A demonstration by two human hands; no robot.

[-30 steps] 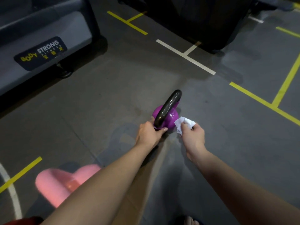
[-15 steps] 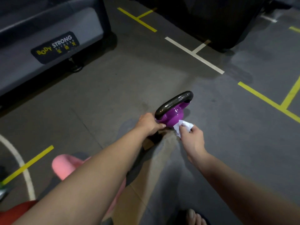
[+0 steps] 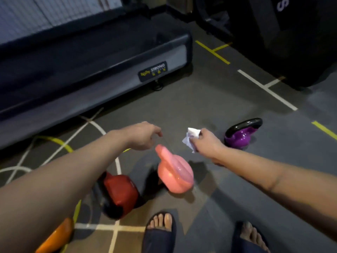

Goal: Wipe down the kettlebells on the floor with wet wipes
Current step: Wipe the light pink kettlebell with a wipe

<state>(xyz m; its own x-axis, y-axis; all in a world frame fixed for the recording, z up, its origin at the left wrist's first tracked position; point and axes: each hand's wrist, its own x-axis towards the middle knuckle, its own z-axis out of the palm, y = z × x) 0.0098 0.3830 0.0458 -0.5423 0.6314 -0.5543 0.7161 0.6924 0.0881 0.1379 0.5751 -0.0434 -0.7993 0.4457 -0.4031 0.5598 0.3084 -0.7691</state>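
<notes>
The left arm reaches out long. The left hand (image 3: 144, 136) hangs loose with fingers a little bent. It holds nothing and sits right over the pink kettlebell (image 3: 175, 174) handle. The right hand (image 3: 207, 145) pinches a crumpled white wet wipe (image 3: 191, 138), at 1 o'clock from the pink one.

Four kettlebells stand on the floor (image 3: 209, 99): the orange kettlebell (image 3: 54, 238) at 7 o'clock, the red kettlebell (image 3: 121, 192) at 8 o'clock, pink in the middle, and the purple kettlebell (image 3: 240, 134) at 2 o'clock. There is one wipe. Two slippers (image 3: 158, 238) are at 6 o'clock.
</notes>
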